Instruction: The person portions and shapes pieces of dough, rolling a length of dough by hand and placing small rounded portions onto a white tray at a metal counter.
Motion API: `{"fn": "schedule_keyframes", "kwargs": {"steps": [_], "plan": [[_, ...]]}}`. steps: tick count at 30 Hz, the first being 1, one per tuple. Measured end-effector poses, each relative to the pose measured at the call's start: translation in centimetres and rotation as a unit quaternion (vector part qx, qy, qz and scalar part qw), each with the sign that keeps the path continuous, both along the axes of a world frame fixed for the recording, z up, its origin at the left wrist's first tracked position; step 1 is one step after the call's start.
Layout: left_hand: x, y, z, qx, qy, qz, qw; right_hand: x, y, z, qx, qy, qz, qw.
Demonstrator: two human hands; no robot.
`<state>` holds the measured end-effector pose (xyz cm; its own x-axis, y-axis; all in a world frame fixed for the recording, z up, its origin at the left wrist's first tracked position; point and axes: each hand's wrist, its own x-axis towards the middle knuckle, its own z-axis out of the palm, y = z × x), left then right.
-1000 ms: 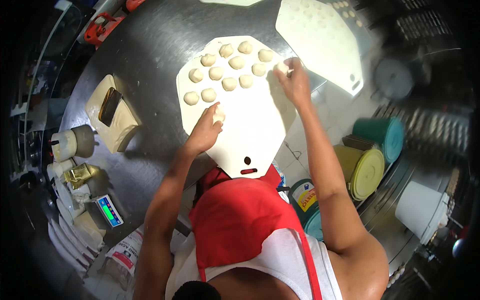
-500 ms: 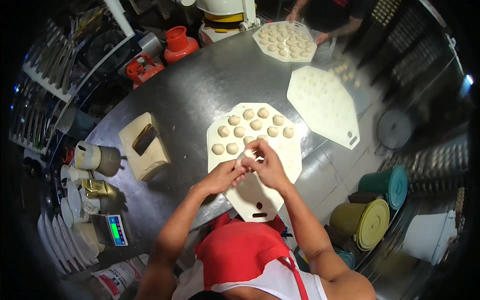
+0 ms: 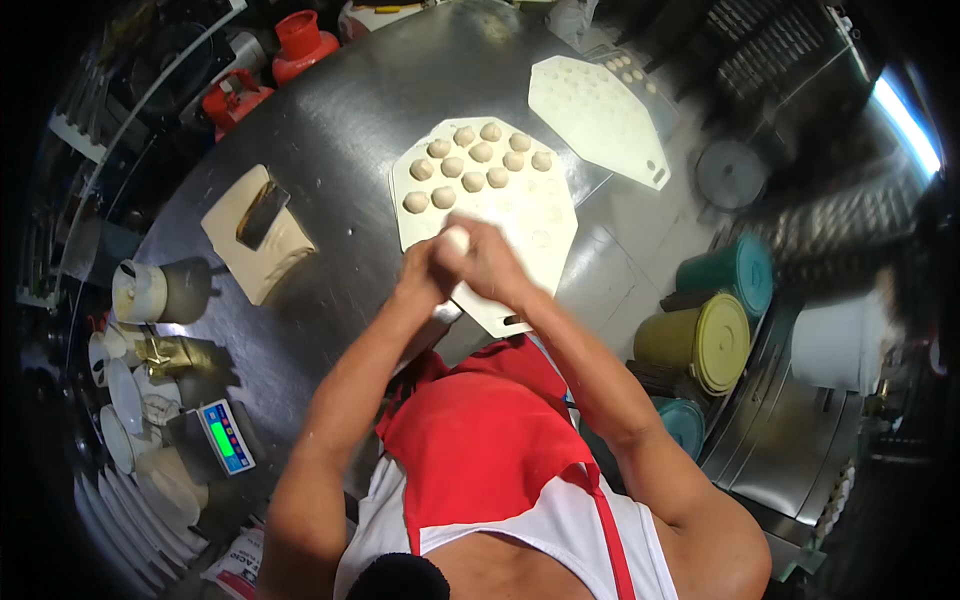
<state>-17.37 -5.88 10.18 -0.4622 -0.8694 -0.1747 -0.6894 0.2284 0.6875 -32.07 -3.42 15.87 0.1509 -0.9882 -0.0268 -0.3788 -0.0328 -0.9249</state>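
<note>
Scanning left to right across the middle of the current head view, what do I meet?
White pot, beige slab, left hand, right hand, green bucket, white tub.

Pale round dough balls (image 3: 480, 152) lay across the far half of a white many-sided board (image 3: 545, 232), its handle end overhanging the near edge of the grey metal desk (image 3: 340, 160). Beyond and right, a second white many-sided board (image 3: 590, 115) jutted past the right edge. Toward the left edge, a dark flat tool (image 3: 263, 216) lay on a beige slab (image 3: 268, 264).
</note>
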Motion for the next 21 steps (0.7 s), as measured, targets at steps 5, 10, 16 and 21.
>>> {"fn": "schedule_keyframes", "kwargs": {"steps": [5,10,16,21], "plan": [[1.2,2.7,-5.3,0.115,-0.03,0.01,0.993,-3.1,-1.0,-3.8,0.028,0.016,-0.009,0.999],[4.1,9.7,-9.3,0.243,0.056,0.177,0.952,-16.3,-8.9,-11.0,-0.066,0.22,-0.099,0.968],[0.1,17.1,-15.0,0.238,0.116,0.295,0.918,-22.8,-12.5,-15.1,-0.075,0.222,-0.029,0.972],[-8.2,15.5,-13.2,0.422,0.117,0.507,0.743,-42.3,-15.7,-20.9,-0.087,0.273,-0.35,0.892]]}}
